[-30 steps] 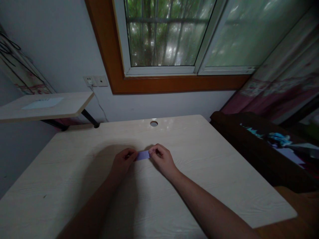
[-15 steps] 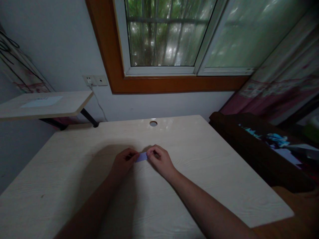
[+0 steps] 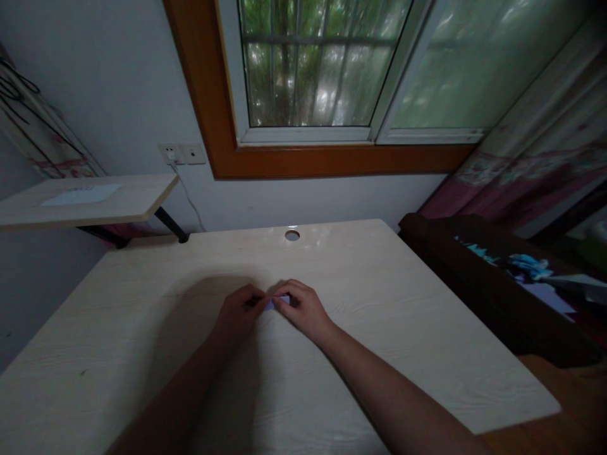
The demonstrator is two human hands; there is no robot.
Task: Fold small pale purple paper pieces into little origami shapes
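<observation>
Our left hand [image 3: 239,311] and right hand [image 3: 304,309] meet fingertip to fingertip. Both are pinched narrow on a small purple paper slip [image 3: 272,304], of which only a sliver shows between them. The slip lies at 3 o'clock from the left fingers and at 9 o'clock from the right, so we judge its long axis to run 9 to 3 across us. Each hand has an end and neither is nearer. It sits low over the middle of the pale wooden desk [image 3: 403,328]; we cannot tell whether it touches. At 12 o'clock, well apart, is the desk's cable hole [image 3: 292,235]. Toward 10 o'clock a side shelf [image 3: 133,199] stands by the wall.
</observation>
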